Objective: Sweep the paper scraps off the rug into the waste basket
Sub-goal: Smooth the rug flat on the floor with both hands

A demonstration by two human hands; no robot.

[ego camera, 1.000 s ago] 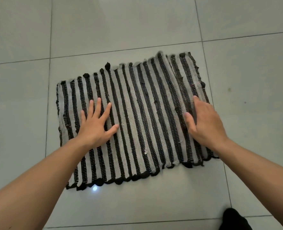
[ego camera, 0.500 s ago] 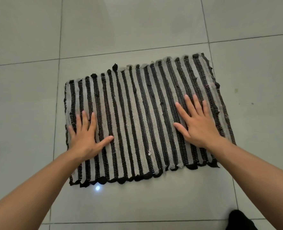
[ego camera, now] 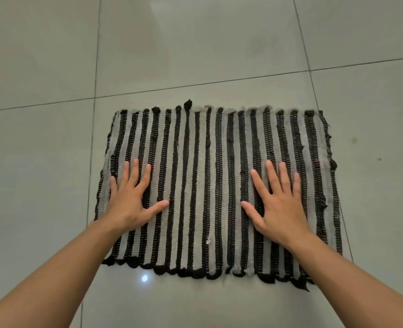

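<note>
A black-and-grey striped woven rug [ego camera: 210, 162] lies flat on the tiled floor, squared to my view. My left hand [ego camera: 130, 200] rests palm-down on its left part, fingers spread, holding nothing. My right hand [ego camera: 277, 202] lies palm-down on the right part, fingers spread as well. One tiny white paper scrap [ego camera: 208, 241] sits on the rug near its front edge, between my hands. No waste basket is in view.
Pale grey floor tiles [ego camera: 195, 55] with dark grout lines surround the rug on all sides. A bright light reflection [ego camera: 144, 278] shows on the tile just in front of the rug. Two small specks [ego camera: 355, 140] mark the tile to the right.
The rug has turned from a slanted position to lie square to me. Both hands stayed flat on it and spread further apart toward its sides.
</note>
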